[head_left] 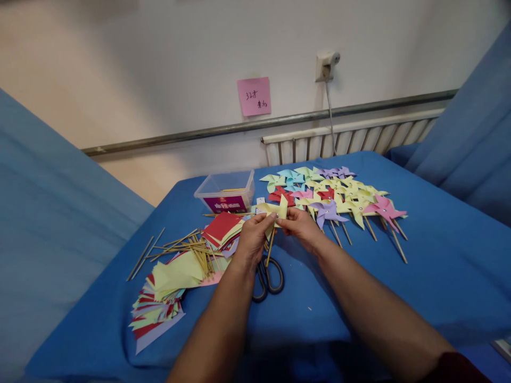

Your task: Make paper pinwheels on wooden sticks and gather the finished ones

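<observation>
Both hands meet over the middle of the table around a pale yellow paper pinwheel [282, 206] on a wooden stick [270, 247]. My left hand [255, 234] pinches it from the left, thumb near the small pin at its centre. From the right, my right hand [297, 226] grips the paper with thumb and fingers. The stick points down below the hands. Just under it lie scissors with black handles [275, 276], their blades hidden by the hands and stick. Finished pinwheels [327, 211] in several colours lie close by on the right.
A clear plastic box [202, 189] stands behind the hands. Loose sticks [179, 244], a stack of coloured paper squares [223, 229] and fanned paper [159, 308] lie at left on the blue tablecloth [439, 229]. Blue curtains [48, 229] hang on both sides.
</observation>
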The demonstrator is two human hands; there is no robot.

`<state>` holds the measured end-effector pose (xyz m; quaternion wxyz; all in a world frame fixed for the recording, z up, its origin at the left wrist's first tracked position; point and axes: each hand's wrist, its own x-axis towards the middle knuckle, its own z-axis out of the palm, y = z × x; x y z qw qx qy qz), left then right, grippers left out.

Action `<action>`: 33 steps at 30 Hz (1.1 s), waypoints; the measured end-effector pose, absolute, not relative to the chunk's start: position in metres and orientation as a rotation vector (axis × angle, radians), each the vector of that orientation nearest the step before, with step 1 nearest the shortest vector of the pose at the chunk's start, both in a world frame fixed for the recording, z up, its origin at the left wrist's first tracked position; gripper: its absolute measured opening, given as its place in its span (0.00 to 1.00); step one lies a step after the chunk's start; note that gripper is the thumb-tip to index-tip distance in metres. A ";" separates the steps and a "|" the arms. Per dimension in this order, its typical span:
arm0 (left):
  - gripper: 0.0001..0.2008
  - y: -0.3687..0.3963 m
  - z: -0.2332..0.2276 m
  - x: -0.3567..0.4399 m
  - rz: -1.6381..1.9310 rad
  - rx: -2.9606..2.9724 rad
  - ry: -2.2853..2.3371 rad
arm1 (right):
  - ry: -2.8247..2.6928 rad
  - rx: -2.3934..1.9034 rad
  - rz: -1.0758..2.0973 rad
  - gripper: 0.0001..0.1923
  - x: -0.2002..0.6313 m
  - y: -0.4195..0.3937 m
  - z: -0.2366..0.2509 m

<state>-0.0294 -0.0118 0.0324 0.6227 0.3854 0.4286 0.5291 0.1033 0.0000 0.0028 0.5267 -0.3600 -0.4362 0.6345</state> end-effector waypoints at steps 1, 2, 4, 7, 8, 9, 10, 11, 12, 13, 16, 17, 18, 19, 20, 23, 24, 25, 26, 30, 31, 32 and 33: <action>0.15 -0.012 0.032 -0.029 1.225 0.886 1.005 | -1.055 -0.854 1.514 0.18 0.102 0.000 0.003; 0.15 -0.012 0.033 -0.029 1.239 0.876 1.019 | -1.064 -0.848 1.514 0.18 0.101 0.000 0.003; 0.16 -0.011 0.035 -0.029 1.271 0.828 1.023 | -1.067 -0.854 1.523 0.19 0.100 0.000 0.005; 0.16 -0.008 0.039 -0.031 1.340 0.753 0.997 | -1.048 -0.934 1.543 0.19 0.099 -0.002 0.009; 0.16 -0.007 0.040 -0.032 1.366 0.728 0.988 | -1.074 -0.954 1.563 0.19 0.098 -0.003 0.010; 0.15 -0.005 0.042 -0.033 1.401 0.701 0.984 | -1.127 -0.956 1.606 0.18 0.097 -0.004 0.010; 0.14 -0.003 0.043 -0.034 1.441 0.675 0.982 | -1.195 -0.953 1.663 0.18 0.096 -0.005 0.009; 0.12 -0.002 0.044 -0.035 1.483 0.649 0.982 | -1.261 -0.955 1.722 0.17 0.094 -0.006 0.008; 0.11 0.000 0.044 -0.035 1.518 0.621 0.984 | -1.317 -0.953 1.779 0.17 0.091 -0.008 0.006; 0.09 0.001 0.045 -0.036 1.535 0.593 0.987 | -1.357 -0.947 1.822 0.17 0.088 -0.009 0.003; 0.06 0.003 0.048 -0.037 1.481 0.504 0.997 | -1.380 -0.916 1.867 0.17 0.078 -0.012 -0.003; 0.05 0.004 0.048 -0.037 1.448 0.476 0.995 | -1.371 -0.910 1.860 0.17 0.076 -0.013 -0.005; 0.04 0.004 0.048 -0.037 1.420 0.453 0.989 | -1.362 -0.907 1.842 0.16 0.075 -0.013 -0.007; 0.04 0.004 0.049 -0.038 1.399 0.437 0.981 | -1.355 -0.907 1.817 0.16 0.074 -0.013 -0.008; 0.05 0.005 0.048 -0.038 1.386 0.426 0.972 | -1.352 -0.907 1.787 0.15 0.075 -0.013 -0.010; 0.08 0.006 0.047 -0.039 1.371 0.415 0.943 | -1.376 -0.925 1.709 0.14 0.081 -0.013 -0.014; 0.08 0.007 0.046 -0.040 1.371 0.418 0.939 | -1.388 -0.929 1.694 0.14 0.083 -0.013 -0.015; 0.09 0.007 0.045 -0.040 1.371 0.422 0.936 | -1.398 -0.929 1.684 0.14 0.085 -0.013 -0.017; 0.09 0.008 0.043 -0.041 1.370 0.428 0.937 | -1.404 -0.927 1.677 0.14 0.088 -0.013 -0.018; 0.09 0.009 0.039 -0.040 1.340 0.444 0.950 | -1.368 -0.940 1.661 0.14 0.091 -0.016 -0.021; 0.09 0.009 0.038 -0.038 1.343 0.445 0.956 | -1.351 -0.950 1.650 0.14 0.091 -0.016 -0.021; 0.09 0.007 0.038 -0.036 1.342 0.449 0.964 | -1.337 -0.963 1.634 0.14 0.091 -0.017 -0.021; 0.08 0.006 0.038 -0.033 1.336 0.454 0.975 | -1.324 -0.978 1.616 0.13 0.091 -0.017 -0.022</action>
